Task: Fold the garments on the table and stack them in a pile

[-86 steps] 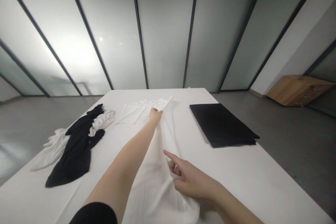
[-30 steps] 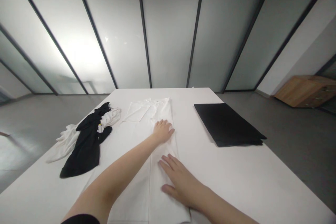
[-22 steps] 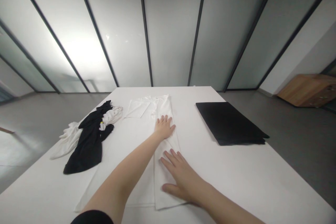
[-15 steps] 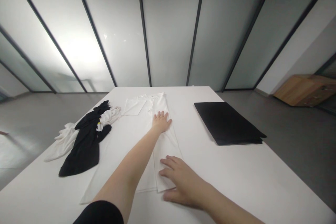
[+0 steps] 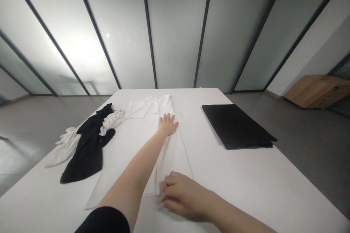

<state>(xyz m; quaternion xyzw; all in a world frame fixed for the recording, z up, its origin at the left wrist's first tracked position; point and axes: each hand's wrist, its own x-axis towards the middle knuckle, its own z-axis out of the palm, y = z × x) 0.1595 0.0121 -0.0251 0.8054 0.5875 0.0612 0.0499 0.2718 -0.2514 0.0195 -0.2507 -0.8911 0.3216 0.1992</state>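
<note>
A white T-shirt [image 5: 131, 142] lies spread on the white table, its right side folded inward in a long strip. My left hand [image 5: 167, 125] rests flat on the upper part of that strip, fingers spread. Down at the near hem, my right hand [image 5: 182, 194] has its fingers curled and closed on the strip's lower corner. The fingertips and the cloth between them are partly hidden. A short sleeve [image 5: 139, 109] of the shirt lies folded over at the upper left.
On the table's left side lie a crumpled black garment [image 5: 89, 149], a bunched white cloth [image 5: 113, 118] and another white cloth [image 5: 64, 147]. A flat black folded stack [image 5: 237, 126] sits at the right. Beyond the white table [image 5: 232, 185] stand frosted glass panels and a wooden cabinet [image 5: 317, 91].
My right hand has gone from spread fingers to closed ones on the hem corner. The strip's lower inner edge has shifted slightly left. My left hand stays in place.
</note>
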